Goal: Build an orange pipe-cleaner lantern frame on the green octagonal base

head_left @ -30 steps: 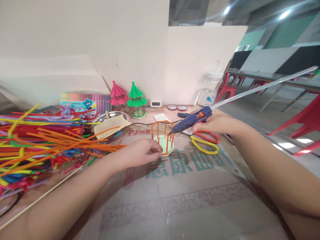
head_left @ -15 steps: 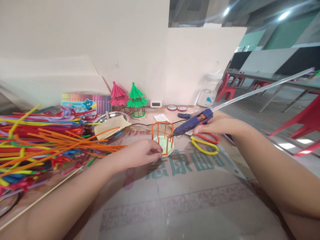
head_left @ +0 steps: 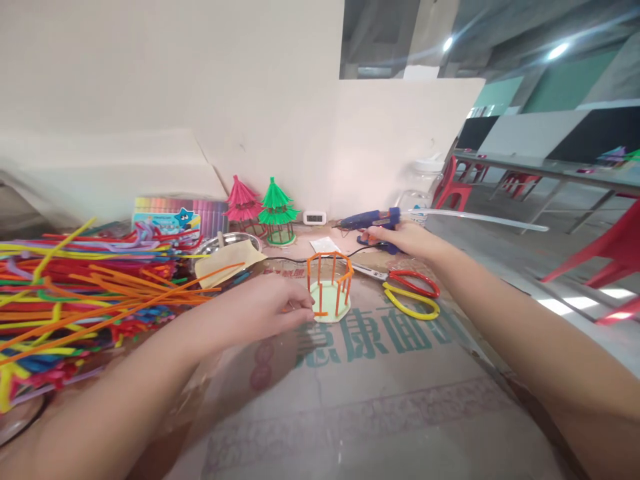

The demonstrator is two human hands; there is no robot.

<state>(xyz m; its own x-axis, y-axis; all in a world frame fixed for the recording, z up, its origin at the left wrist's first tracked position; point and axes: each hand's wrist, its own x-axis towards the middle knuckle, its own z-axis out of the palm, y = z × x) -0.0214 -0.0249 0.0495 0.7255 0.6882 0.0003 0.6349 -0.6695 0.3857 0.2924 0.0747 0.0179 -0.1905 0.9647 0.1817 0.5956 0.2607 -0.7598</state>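
Note:
A small orange pipe-cleaner frame (head_left: pixel 346 285) with several thin posts and a many-sided top ring stands on a pale green base (head_left: pixel 333 307). At its left side is my left hand (head_left: pixel 285 303), thumb and fingers pinched close to the base. A bit of orange pipe cleaner (head_left: pixel 321 313) shows at the fingertips, its other end partly hidden by them. My right hand (head_left: pixel 395 237) grips a blue glue gun (head_left: pixel 367 219) at the back right, nozzle pointing left, a long clear glue stick (head_left: pixel 480 217) trailing from its rear.
Scissors (head_left: pixel 413 300) with red and yellow handles lie right of the frame. Many coloured pipe cleaners (head_left: pixel 100 287) heap up on the left. Pink (head_left: pixel 244 200) and green (head_left: pixel 278 210) model towers, a small digital clock (head_left: pixel 315 218) and a bottle (head_left: pixel 420 183) stand along the back.
My right hand has carried the glue gun from the orange frame back toward the rear of the table; its glue stick now droops. My left hand stays beside the frame. The view has shifted slightly.

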